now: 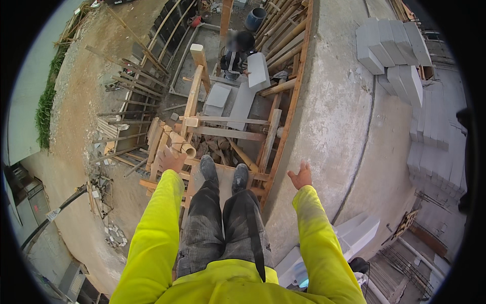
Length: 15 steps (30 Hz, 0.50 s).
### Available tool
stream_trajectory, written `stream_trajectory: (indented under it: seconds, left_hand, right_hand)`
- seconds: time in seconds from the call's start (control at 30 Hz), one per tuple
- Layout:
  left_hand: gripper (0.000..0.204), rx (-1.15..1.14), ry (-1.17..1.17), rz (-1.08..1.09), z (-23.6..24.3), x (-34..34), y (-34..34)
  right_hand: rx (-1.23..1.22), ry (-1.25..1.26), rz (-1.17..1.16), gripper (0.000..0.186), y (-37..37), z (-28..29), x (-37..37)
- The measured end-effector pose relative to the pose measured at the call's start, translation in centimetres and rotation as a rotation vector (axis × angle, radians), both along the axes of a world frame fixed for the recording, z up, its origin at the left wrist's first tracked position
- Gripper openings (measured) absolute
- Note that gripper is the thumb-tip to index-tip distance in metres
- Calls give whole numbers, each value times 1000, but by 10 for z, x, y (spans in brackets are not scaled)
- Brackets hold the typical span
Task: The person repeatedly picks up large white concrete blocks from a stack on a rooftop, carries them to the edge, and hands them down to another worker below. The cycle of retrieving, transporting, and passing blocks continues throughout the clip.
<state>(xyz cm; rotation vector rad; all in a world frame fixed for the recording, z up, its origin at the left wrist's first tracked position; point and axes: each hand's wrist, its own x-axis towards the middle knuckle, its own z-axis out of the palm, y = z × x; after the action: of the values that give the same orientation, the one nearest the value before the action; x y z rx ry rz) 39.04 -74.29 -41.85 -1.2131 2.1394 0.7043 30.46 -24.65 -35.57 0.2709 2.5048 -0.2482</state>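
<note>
My left hand (169,162) is at the timber framework beside a cut bamboo pole (177,142), fingers apart; whether it bears on the wood I cannot tell. My right hand (300,176) is open and empty, over or beside the grey concrete ledge (329,126). My boots (209,169) stand on a board among the timbers (228,130). Below me, a co-worker in a dark striped top (233,62) has a hand on a pale grey block (258,70). Two more pale slabs (218,96) lie nearby.
Stacked grey blocks (390,45) stand at the right, with more pale pieces (357,233) behind me. Leaning bamboo poles (283,38) line the pit. A blue barrel (254,19) is at its far end. A dirt strip with rubble (76,126) runs along the left.
</note>
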Motion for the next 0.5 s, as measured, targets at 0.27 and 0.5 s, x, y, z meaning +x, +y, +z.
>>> stream_trajectory:
  seconds: [0.27, 0.5]
  left_hand:
    - [121, 101, -71, 19, -77, 0, 7]
    - [127, -63, -69, 27, -109, 8, 25]
  right_hand:
    - [37, -67, 67, 116, -2, -36, -4]
    - [185, -41, 93, 120, -15, -40, 2]
